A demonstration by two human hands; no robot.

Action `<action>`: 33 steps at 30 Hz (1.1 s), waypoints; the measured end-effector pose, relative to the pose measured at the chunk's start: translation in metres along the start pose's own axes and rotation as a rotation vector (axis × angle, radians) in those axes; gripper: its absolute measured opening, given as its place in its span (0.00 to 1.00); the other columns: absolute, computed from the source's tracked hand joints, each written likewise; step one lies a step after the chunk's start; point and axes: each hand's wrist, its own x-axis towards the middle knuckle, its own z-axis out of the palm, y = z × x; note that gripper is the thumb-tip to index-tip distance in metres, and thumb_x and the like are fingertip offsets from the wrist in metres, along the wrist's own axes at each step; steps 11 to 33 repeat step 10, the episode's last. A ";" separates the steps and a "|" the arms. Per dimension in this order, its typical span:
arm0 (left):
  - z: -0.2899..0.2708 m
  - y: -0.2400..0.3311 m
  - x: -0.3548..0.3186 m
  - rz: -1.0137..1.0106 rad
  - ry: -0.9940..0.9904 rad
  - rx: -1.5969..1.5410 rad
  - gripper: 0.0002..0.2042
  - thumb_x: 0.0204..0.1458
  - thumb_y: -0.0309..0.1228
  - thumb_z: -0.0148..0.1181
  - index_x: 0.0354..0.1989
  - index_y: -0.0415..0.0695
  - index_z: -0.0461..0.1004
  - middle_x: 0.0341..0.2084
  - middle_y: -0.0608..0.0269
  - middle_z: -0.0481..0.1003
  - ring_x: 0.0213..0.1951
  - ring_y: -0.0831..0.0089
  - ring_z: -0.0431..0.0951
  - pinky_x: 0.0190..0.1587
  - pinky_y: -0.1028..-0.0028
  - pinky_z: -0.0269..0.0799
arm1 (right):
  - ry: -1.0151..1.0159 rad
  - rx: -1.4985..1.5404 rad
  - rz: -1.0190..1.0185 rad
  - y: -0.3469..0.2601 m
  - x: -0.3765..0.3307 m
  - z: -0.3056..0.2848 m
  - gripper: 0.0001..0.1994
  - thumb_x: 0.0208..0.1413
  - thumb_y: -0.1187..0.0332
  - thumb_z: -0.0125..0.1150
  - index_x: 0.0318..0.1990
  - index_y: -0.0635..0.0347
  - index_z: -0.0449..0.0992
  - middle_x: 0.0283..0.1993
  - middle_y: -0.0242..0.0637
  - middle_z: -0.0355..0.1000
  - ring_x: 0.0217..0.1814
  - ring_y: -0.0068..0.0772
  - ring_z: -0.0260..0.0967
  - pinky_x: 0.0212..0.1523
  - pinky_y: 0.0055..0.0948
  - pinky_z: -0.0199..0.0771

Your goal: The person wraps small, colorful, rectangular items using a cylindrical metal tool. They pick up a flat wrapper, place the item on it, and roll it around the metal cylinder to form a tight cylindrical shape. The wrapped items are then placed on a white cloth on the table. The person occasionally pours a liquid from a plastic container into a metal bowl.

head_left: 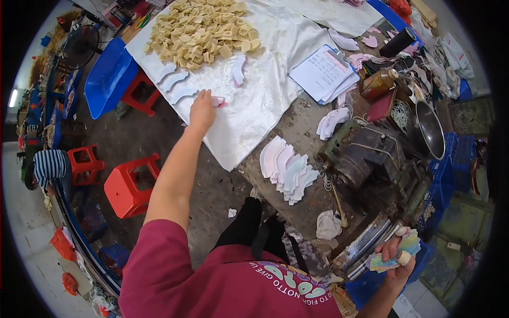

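Right hand: I am seeing my right hand (396, 253) low at the right edge, fingers curling shut around a small brush (393, 261) with a pale handle and colourful, stained bristles.
Roller machine: Just beside that hand a dirty metal machine (371, 175) is sitting on the surface (297, 124), with shiny rollers (366, 245) at its near end.
Rag: A crumpled white rag (327, 224) is lying near the rollers.
Stack of pieces: A fanned pile of white and pale pink curved pieces (289, 168) is resting on the surface, just left of the machine.
Left hand: My left hand (202, 109) is reaching far out over a white cloth (249, 100). It is lying flat, fingers pressing down on a pink and white curved piece (217, 100).
Row of pieces: Three more white curved pieces (174, 84) are lying in a row on the cloth, just beyond and left of that hand.
Lone piece: Another curved piece (239, 70) is sitting further up the cloth.
Far pile: A big heap of tan shapes (199, 29) is filling the far end of the cloth.
Papers: A clipped stack of papers (324, 73) is lying to the right of the cloth.
Stools: Red plastic stools (127, 185) are standing on the floor to my left.
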 end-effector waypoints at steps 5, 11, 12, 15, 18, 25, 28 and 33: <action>-0.005 0.004 0.015 -0.065 -0.239 0.147 0.23 0.47 0.26 0.56 0.55 0.41 0.68 0.47 0.48 0.71 0.49 0.49 0.71 0.52 0.59 0.68 | 0.054 0.000 0.014 0.007 0.013 0.019 0.29 0.43 0.63 0.68 0.52 0.66 0.64 0.19 0.35 0.62 0.20 0.34 0.68 0.37 0.44 0.77; -0.002 -0.019 0.042 -0.247 -0.472 0.047 0.29 0.41 0.31 0.64 0.57 0.48 0.69 0.46 0.51 0.70 0.52 0.55 0.69 0.54 0.53 0.64 | 0.055 0.011 0.014 0.003 0.019 0.034 0.30 0.43 0.62 0.68 0.53 0.65 0.63 0.20 0.35 0.63 0.21 0.36 0.69 0.38 0.45 0.77; -0.002 -0.019 0.042 -0.247 -0.472 0.047 0.29 0.41 0.31 0.64 0.57 0.48 0.69 0.46 0.51 0.70 0.52 0.55 0.69 0.54 0.53 0.64 | 0.055 0.011 0.014 0.003 0.019 0.034 0.30 0.43 0.62 0.68 0.53 0.65 0.63 0.20 0.35 0.63 0.21 0.36 0.69 0.38 0.45 0.77; -0.002 -0.019 0.042 -0.247 -0.472 0.047 0.29 0.41 0.31 0.64 0.57 0.48 0.69 0.46 0.51 0.70 0.52 0.55 0.69 0.54 0.53 0.64 | 0.055 0.011 0.014 0.003 0.019 0.034 0.30 0.43 0.62 0.68 0.53 0.65 0.63 0.20 0.35 0.63 0.21 0.36 0.69 0.38 0.45 0.77; -0.002 -0.019 0.042 -0.247 -0.472 0.047 0.29 0.41 0.31 0.64 0.57 0.48 0.69 0.46 0.51 0.70 0.52 0.55 0.69 0.54 0.53 0.64 | 0.055 0.011 0.014 0.003 0.019 0.034 0.30 0.43 0.62 0.68 0.53 0.65 0.63 0.20 0.35 0.63 0.21 0.36 0.69 0.38 0.45 0.77; -0.002 -0.019 0.042 -0.247 -0.472 0.047 0.29 0.41 0.31 0.64 0.57 0.48 0.69 0.46 0.51 0.70 0.52 0.55 0.69 0.54 0.53 0.64 | 0.055 0.011 0.014 0.003 0.019 0.034 0.30 0.43 0.62 0.68 0.53 0.65 0.63 0.20 0.35 0.63 0.21 0.36 0.69 0.38 0.45 0.77; -0.002 -0.019 0.042 -0.247 -0.472 0.047 0.29 0.41 0.31 0.64 0.57 0.48 0.69 0.46 0.51 0.70 0.52 0.55 0.69 0.54 0.53 0.64 | 0.055 0.011 0.014 0.003 0.019 0.034 0.30 0.43 0.62 0.68 0.53 0.65 0.63 0.20 0.35 0.63 0.21 0.36 0.69 0.38 0.45 0.77; -0.002 -0.019 0.042 -0.247 -0.472 0.047 0.29 0.41 0.31 0.64 0.57 0.48 0.69 0.46 0.51 0.70 0.52 0.55 0.69 0.54 0.53 0.64 | 0.055 0.011 0.014 0.003 0.019 0.034 0.30 0.43 0.62 0.68 0.53 0.65 0.63 0.20 0.35 0.63 0.21 0.36 0.69 0.38 0.45 0.77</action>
